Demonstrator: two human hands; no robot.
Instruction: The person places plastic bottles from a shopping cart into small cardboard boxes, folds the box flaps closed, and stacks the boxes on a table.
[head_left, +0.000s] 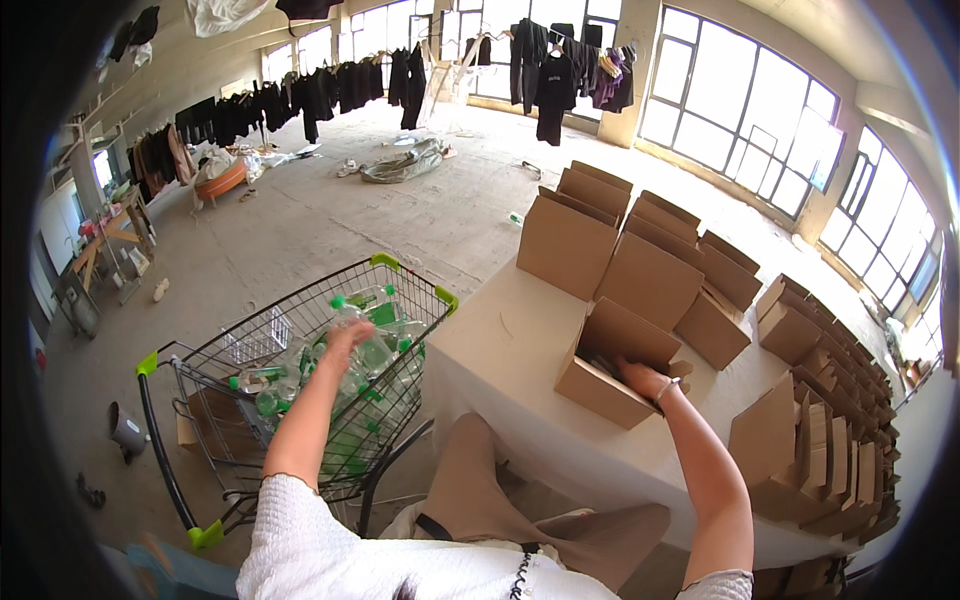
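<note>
My left hand (349, 346) is over a wire shopping cart (251, 330) and grips a clear plastic bottle (375, 354) with a green cap. More clear bottles with green caps and labels (262, 379) lie piled in the cart below it. On the white-covered table (495, 330), an open cardboard box (604, 390) stands with its flaps up. My right hand (643, 379) reaches into that box, fingers partly hidden by its walls. Something pale or clear shows dimly beside the fingers; whether the hand holds it is unclear.
Several open cardboard boxes (649, 281) stand behind the front box. Rows of packed cartons (817, 450) fill the table's right side. A white wire basket (259, 337) sits in the cart. Dark clothes (322, 94) hang on racks beyond, and a grey bin (126, 427) lies at left.
</note>
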